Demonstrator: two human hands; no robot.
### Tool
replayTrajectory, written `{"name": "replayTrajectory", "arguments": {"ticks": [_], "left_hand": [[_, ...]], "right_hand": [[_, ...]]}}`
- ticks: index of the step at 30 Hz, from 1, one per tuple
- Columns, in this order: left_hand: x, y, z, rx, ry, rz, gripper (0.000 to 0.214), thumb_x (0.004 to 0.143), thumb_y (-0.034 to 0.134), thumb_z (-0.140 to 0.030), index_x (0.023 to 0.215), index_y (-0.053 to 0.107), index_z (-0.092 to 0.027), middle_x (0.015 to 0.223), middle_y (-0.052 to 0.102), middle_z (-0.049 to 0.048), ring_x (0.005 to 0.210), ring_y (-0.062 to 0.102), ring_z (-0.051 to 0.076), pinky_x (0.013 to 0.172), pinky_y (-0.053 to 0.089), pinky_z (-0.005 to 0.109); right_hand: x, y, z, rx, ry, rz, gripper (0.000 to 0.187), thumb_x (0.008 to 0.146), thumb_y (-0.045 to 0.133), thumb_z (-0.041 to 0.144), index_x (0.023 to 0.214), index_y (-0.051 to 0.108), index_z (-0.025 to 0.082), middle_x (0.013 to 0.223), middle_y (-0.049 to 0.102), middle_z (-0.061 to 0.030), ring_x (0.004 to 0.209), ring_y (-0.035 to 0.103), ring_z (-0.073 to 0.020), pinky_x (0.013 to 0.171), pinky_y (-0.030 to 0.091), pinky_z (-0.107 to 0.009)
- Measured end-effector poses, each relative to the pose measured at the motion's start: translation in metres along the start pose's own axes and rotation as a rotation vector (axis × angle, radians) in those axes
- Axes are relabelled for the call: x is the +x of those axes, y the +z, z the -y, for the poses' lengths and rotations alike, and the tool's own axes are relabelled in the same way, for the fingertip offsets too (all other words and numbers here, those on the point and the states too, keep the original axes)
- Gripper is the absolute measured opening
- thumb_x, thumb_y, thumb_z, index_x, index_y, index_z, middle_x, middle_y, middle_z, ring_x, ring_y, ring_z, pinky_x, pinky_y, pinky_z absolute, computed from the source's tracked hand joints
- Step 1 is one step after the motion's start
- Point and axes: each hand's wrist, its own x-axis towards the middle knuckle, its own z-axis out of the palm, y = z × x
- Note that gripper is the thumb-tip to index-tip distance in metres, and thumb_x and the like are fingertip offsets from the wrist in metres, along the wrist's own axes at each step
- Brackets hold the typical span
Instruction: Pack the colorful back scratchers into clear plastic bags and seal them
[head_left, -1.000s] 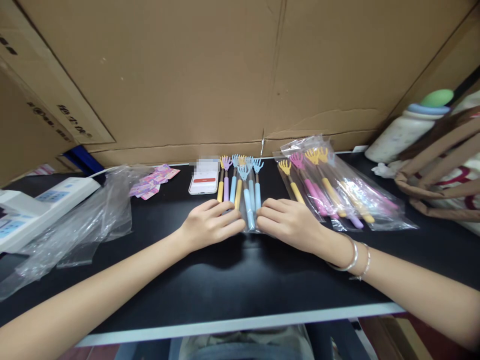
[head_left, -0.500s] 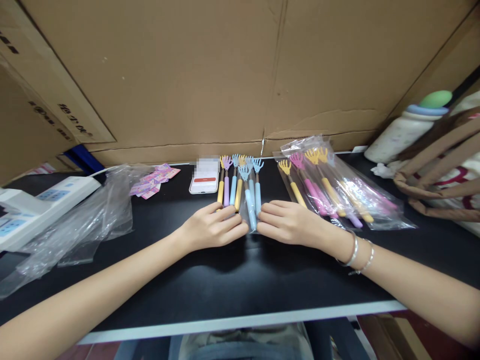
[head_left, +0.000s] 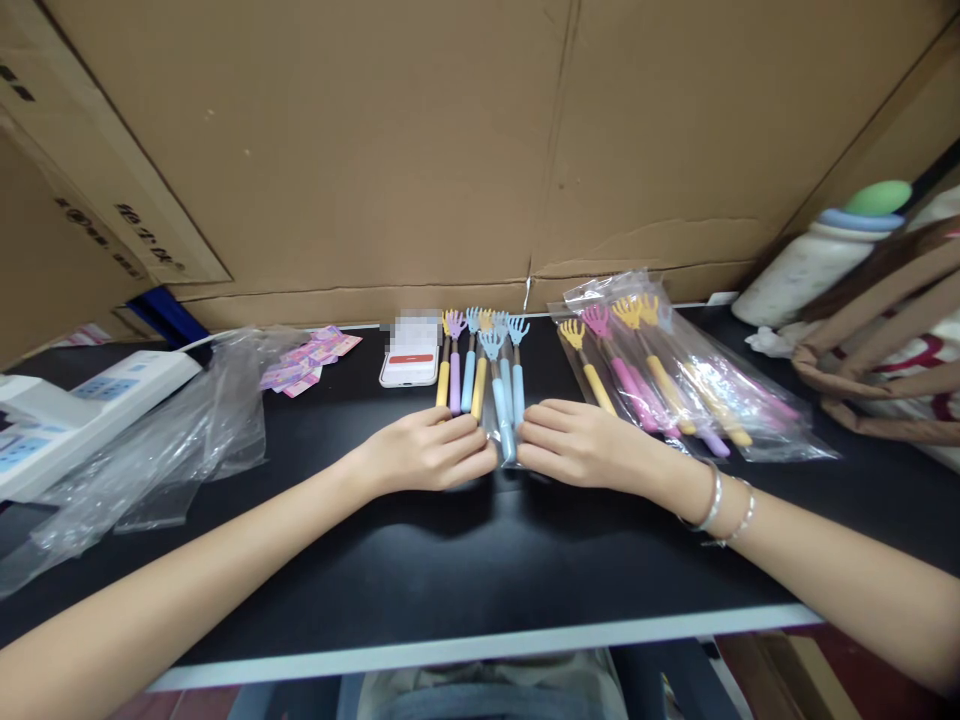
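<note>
Several back scratchers with claw-shaped heads lie side by side in the middle of the black table, among them a purple one (head_left: 455, 375) and a blue one in front (head_left: 501, 405). My left hand (head_left: 431, 450) rests palm down, its fingers stretched out together over the lower handle ends at the left of this row. Against the right edge of the row lies my right hand (head_left: 577, 440), also palm down, its extended fingertips by the blue handles. Both hands hide some handle ends. A clear wrapper shows around the front blue scratcher.
More back scratchers in clear bags (head_left: 660, 370) lie to the right. A phone (head_left: 409, 368), pink cards (head_left: 309, 358), loose plastic bags (head_left: 202, 430) and a white power strip (head_left: 135, 385) are to the left. A bottle (head_left: 810, 265) and brown-strapped bag (head_left: 832, 360) stand at right; cardboard (head_left: 375, 150) walls the back.
Both hands stay almost in place over the row of back scratchers. The whole view has shifted very slightly; nothing has been picked up or let go.
</note>
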Motion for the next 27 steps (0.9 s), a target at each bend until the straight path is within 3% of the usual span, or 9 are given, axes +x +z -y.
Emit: {"name": "replayTrajectory", "arguments": {"ticks": [12, 19, 27], "left_hand": [[-0.007, 0.007, 0.001, -0.039, -0.034, -0.027, 0.008, 0.091, 0.052, -0.017, 0.086, 0.059, -0.019, 0.075, 0.067, -0.0024, 0.071, 0.06, 0.009, 0.063, 0.04, 0.022], [-0.009, 0.009, 0.002, -0.007, -0.087, 0.022, 0.021, 0.089, 0.054, -0.039, 0.082, 0.059, -0.02, 0.073, 0.066, -0.0027, 0.072, 0.059, 0.011, 0.06, 0.036, 0.025], [-0.011, 0.009, 0.001, -0.01, -0.084, 0.009, 0.013, 0.088, 0.055, -0.028, 0.079, 0.059, -0.021, 0.069, 0.064, -0.0046, 0.069, 0.057, 0.01, 0.058, 0.035, 0.024]], "right_hand": [[-0.004, 0.004, -0.001, 0.097, 0.065, 0.032, 0.022, 0.096, 0.036, 0.013, 0.082, 0.052, 0.017, 0.077, 0.058, -0.0016, 0.072, 0.048, -0.0136, 0.066, 0.036, -0.027], [-0.004, -0.001, 0.0, 0.079, 0.273, 0.127, 0.012, 0.09, 0.05, 0.022, 0.08, 0.053, 0.017, 0.075, 0.06, -0.0033, 0.075, 0.049, -0.0179, 0.062, 0.032, -0.029], [-0.006, -0.006, 0.0, 0.087, 0.348, 0.161, 0.009, 0.084, 0.051, 0.013, 0.077, 0.054, 0.017, 0.068, 0.06, -0.0028, 0.067, 0.052, -0.0165, 0.057, 0.029, -0.028]]}}
